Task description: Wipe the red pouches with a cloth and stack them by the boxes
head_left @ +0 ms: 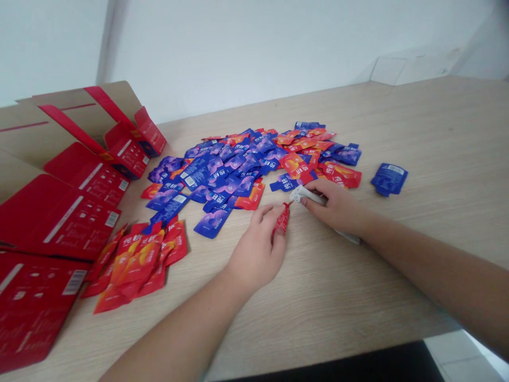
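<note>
Red pouch, mid-frame, is pinched by the left hand; right hand grips white cloth (folded). Boxes stand frame-left.

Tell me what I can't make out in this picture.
In the head view:
Part of the red packet: hidden by the left hand.
Part of the white item: covered by the right hand.
Lower packets in the mixed pile: under those on top.
Nearest red box: cut by the left edge.
Its fine print: blurred, too small.
</note>
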`<state>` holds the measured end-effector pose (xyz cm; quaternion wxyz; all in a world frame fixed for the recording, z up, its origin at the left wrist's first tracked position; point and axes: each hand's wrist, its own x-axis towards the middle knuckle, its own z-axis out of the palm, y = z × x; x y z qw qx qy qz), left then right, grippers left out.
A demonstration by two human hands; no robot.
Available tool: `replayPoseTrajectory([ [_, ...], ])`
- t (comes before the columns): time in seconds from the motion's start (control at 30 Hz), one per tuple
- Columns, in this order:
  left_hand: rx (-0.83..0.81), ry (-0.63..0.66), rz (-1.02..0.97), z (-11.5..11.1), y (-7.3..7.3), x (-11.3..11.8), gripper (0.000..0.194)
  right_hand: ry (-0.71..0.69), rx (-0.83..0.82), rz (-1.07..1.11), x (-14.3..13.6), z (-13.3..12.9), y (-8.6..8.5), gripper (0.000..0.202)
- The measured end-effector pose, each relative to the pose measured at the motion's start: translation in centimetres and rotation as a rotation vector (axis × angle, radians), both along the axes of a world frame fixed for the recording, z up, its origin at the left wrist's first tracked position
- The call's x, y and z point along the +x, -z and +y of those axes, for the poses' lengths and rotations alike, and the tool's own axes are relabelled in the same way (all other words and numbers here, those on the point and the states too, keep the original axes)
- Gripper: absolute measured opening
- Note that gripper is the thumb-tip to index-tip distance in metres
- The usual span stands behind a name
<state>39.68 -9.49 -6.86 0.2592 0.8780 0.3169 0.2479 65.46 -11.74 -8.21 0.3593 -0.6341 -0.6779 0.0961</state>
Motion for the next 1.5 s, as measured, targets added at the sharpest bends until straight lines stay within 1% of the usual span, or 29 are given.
replayPoseTrajectory([
  [0.07, -0.020, 0.010, 0.048, 0.1, 0.0, 0.0, 0.051, -0.004, -0.002, -0.004, 0.1, 0.0, 0.0, 0.019],
  [0.17, -0.027, 0.022, 0.192, 0.0, -0.2, 0.0, 0.046, -0.020, -0.021, -0.007, 0.1, 0.0, 0.1, 0.020],
  [0.27, 0.019, 0.061, 0.286, -0.2, -0.6, -0.2, 0.042, -0.024, -0.030, -0.006, 0.1, 0.0, 0.1, 0.022],
  [0.3, 0.049, 0.098, 0.294, -0.1, -0.8, -0.3, 0.044, -0.023, -0.029, -0.004, 0.1, -0.1, 0.1, 0.023],
  [0.37, 0.106, 0.212, 0.305, 0.2, -1.1, -0.6, 0.046, -0.020, -0.025, 0.001, 0.1, -0.1, 0.1, 0.022],
  [0.43, 0.108, 0.316, 0.341, 0.4, -1.5, -0.9, 0.043, -0.023, -0.023, 0.004, 0.1, -0.1, 0.1, 0.020],
  [0.47, 0.090, 0.335, 0.366, 0.5, -1.6, -0.9, 0.040, -0.023, -0.021, 0.005, 0.1, -0.2, 0.1, 0.020],
  [0.5, 0.069, 0.325, 0.389, 0.4, -1.7, -1.0, 0.039, -0.026, -0.017, 0.004, 0.0, -0.2, 0.1, 0.019],
  [0.57, 0.045, 0.257, 0.424, 0.1, -1.9, -0.9, 0.042, -0.036, -0.005, -0.001, -0.1, -0.4, 0.1, 0.019],
  [0.67, 0.056, 0.106, 0.477, -0.8, -1.8, -0.5, 0.053, -0.070, 0.004, -0.005, -0.4, -0.8, 0.2, 0.021],
  [0.73, 0.083, 0.037, 0.503, -1.2, -1.5, -0.2, 0.064, -0.099, 0.003, -0.007, -0.6, -1.1, 0.1, 0.021],
  [0.8, 0.135, 0.006, 0.503, -1.4, -1.2, -0.1, 0.077, -0.135, 0.004, -0.016, -0.8, -1.3, 0.1, 0.021],
  [0.9, 0.200, -0.030, 0.504, -1.2, -0.6, 0.0, 0.103, -0.179, -0.006, -0.025, -0.7, -1.4, 0.1, 0.021],
  [0.97, 0.189, -0.049, 0.522, -0.9, -0.2, 0.0, 0.119, -0.197, -0.019, -0.022, -0.7, -1.5, 0.0, 0.021],
  [1.03, 0.147, -0.038, 0.540, -0.4, 0.1, 0.1, 0.128, -0.232, -0.026, -0.019, -0.7, -1.7, -0.2, 0.021],
  [1.1, 0.103, -0.019, 0.555, -0.1, 0.3, 0.1, 0.130, -0.326, -0.041, -0.033, -1.1, -2.1, -0.6, 0.022],
  [1.2, 0.071, -0.010, 0.566, 0.2, 0.5, 0.1, 0.134, -0.563, -0.103, -0.112, -2.3, -2.7, -1.2, 0.022],
  [1.23, 0.066, -0.007, 0.567, 0.2, 0.6, 0.1, 0.135, -0.622, -0.125, -0.139, -2.7, -2.8, -1.3, 0.022],
  [1.27, 0.060, -0.003, 0.568, 0.2, 0.6, 0.1, 0.135, -0.650, -0.140, -0.159, -3.1, -2.8, -1.3, 0.021],
  [1.3, 0.052, 0.002, 0.567, 0.2, 0.7, 0.2, 0.134, -0.646, -0.147, -0.166, -3.5, -2.7, -1.3, 0.021],
  [1.37, 0.030, 0.003, 0.558, 0.0, 0.9, 0.2, 0.131, -0.578, -0.146, -0.157, -3.9, -2.3, -1.0, 0.024],
  [1.5, 0.034, -0.013, 0.495, -0.1, 1.2, 0.2, 0.130, -0.464, -0.114, -0.173, -3.7, -1.3, -0.3, 0.026],
])
